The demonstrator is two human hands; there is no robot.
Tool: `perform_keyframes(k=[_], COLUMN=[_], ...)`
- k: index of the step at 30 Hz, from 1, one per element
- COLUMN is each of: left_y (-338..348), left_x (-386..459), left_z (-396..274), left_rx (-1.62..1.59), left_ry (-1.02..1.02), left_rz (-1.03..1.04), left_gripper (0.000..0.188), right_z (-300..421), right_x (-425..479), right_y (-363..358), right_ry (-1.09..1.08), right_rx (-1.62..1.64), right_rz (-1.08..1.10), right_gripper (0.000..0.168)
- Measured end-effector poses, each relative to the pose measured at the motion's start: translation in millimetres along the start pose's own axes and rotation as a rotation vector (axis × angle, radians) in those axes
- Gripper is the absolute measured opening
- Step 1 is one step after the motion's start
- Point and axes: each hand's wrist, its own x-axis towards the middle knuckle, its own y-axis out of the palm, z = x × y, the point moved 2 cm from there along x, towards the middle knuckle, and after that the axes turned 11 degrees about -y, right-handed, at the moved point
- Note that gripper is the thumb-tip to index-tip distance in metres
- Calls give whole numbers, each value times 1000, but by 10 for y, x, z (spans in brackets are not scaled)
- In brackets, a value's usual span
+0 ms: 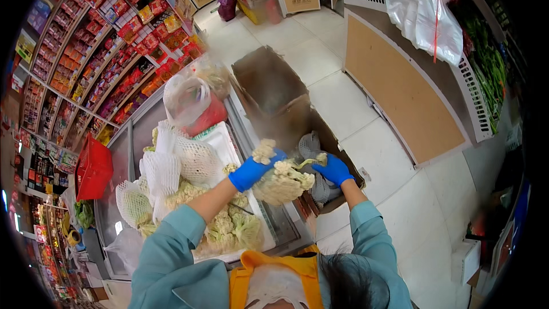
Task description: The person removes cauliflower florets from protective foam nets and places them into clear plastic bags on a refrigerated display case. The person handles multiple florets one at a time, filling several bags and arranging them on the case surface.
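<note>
In a blue glove, my left hand (257, 170) is closed around a head of cauliflower (281, 183), which hangs past the edge of a white foam box (266, 227). My right hand (333, 169), gloved the same way, grips a pale cauliflower stalk (309, 162) just right of the head. Whether that stalk is still joined to the head cannot be made out. Below the hands is an open cardboard box (339, 150) with grey foam netting (309, 145) in it. Loose cauliflower pieces (223, 223) and cauliflowers in white foam netting (195, 159) fill the foam box at left.
A second cardboard box (270, 81) stands beyond. Behind the foam box are a plastic bag (186, 98) and a red bag (210, 118). A red basket (93, 167) sits at left by snack shelves (98, 60). At right, a vegetable stand (399, 94) carries clear plastic bags (424, 21).
</note>
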Motion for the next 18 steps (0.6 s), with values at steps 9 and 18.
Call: perform_keyframes(k=[9,18], left_y=[-143,-10], left_x=[-3,105], left_z=[-229,311], left_rx=[176,-863], left_ry=[241,-5], left_rz=[168,208], left_gripper=[30,19], right_z=[1445,937], right_x=[110,-58], right_y=[-405,465], right_ry=[-163,290], right_rx=[480,1922], right_rz=[411,83], right_gripper=[39,26])
